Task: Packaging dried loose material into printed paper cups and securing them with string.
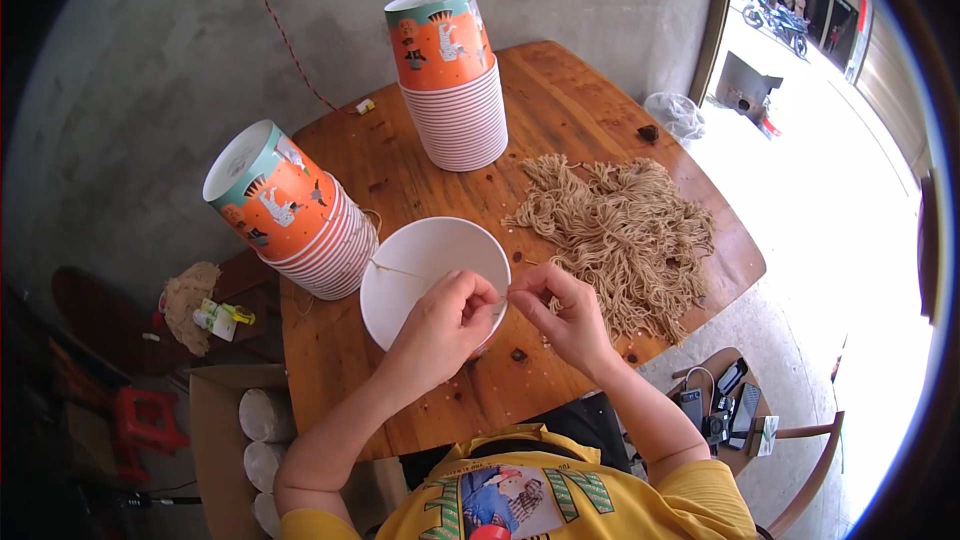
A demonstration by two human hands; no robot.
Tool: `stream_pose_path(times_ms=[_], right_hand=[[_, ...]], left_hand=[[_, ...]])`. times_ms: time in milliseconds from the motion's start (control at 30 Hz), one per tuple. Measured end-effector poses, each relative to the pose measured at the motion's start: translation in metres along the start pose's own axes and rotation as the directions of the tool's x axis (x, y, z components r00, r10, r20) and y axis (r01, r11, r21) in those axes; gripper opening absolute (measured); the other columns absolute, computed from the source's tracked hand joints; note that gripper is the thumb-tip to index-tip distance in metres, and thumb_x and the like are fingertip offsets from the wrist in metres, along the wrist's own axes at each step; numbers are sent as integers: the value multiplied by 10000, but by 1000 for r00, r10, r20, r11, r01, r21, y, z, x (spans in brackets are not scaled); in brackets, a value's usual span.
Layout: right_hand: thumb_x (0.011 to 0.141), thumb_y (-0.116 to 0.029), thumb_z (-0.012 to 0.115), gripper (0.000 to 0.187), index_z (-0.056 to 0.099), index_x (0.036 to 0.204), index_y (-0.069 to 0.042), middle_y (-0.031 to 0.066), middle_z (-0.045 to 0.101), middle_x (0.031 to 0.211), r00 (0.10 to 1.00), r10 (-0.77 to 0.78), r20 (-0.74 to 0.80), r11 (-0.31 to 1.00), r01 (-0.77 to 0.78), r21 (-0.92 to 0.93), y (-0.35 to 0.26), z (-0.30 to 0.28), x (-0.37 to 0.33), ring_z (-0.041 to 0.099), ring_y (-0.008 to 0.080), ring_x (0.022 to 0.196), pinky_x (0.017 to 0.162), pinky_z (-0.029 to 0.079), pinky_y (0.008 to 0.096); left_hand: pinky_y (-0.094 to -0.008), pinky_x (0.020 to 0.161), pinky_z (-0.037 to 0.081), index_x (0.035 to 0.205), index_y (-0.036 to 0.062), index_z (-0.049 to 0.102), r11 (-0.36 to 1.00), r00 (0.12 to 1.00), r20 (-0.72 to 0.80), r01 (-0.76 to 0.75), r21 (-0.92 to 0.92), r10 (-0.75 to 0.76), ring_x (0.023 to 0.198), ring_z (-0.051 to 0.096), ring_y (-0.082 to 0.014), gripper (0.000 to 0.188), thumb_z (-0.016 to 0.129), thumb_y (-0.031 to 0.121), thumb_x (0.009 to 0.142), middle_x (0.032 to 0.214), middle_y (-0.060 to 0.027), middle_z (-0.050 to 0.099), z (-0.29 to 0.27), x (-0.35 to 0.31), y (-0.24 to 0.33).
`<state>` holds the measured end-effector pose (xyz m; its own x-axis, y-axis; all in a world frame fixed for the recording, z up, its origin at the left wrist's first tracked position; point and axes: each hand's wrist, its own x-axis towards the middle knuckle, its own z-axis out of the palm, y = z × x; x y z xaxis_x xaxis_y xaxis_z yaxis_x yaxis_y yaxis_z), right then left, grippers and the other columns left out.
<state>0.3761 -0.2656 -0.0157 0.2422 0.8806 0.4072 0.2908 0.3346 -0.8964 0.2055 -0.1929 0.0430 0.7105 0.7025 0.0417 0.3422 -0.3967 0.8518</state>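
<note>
A white paper bucket (425, 243) stands at the middle of the table with its open mouth facing up toward me. A thin light string (398, 269) crosses that mouth from the left rim to my hands. My left hand (447, 325) is closed over the bucket's near right part, its thumb and fingertips pinching the string. Just beyond the right rim, my right hand (563, 312) is also in a pinch, its fingertips almost meeting the left ones at the string. Beside it on the right lies a heap of tan strings (630, 240).
Two stacks of nested orange and green paper buckets, a left one (290, 205) and a far one (447, 70), stand upside down on the wooden table (400, 430). A cardboard box (215, 440) holds white rolls at lower left. A chair (755, 430) with phones sits at right.
</note>
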Motion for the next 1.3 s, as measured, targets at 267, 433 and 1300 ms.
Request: stream_pose_path(times_ms=[267, 433, 1300], right_hand=[[887, -56, 676, 117, 617, 976, -7, 56, 652, 871, 1000, -24, 18, 1000, 24, -9, 4, 1, 0, 624, 128, 761, 701, 515, 266], [891, -60, 664, 107, 607, 965, -8, 51, 648, 866, 999, -1, 33, 1000, 0, 22, 5, 1, -1, 611, 128, 751, 703, 510, 270], [928, -82, 628, 94, 604, 1009, -40, -29, 596, 861, 981, 112, 156, 971, -141, 191, -5, -31, 13, 513, 39, 779, 713, 432, 214]], left_hand=[[-281, 715, 478, 952, 16, 583, 996, 996, -47, -76, 56, 78, 790, 570, -132, 64, 596, 60, 908, 888, -55, 578, 3, 0, -7], [-293, 701, 478, 910, 14, 559, 990, 992, -38, -116, 86, 120, 785, 572, -150, 42, 586, 41, 892, 878, -68, 578, -1, -2, -4], [-362, 644, 496, 861, 60, 559, 970, 992, -2, -122, 209, 125, 767, 599, -252, 148, 686, 137, 851, 784, -68, 580, -1, -28, 1]])
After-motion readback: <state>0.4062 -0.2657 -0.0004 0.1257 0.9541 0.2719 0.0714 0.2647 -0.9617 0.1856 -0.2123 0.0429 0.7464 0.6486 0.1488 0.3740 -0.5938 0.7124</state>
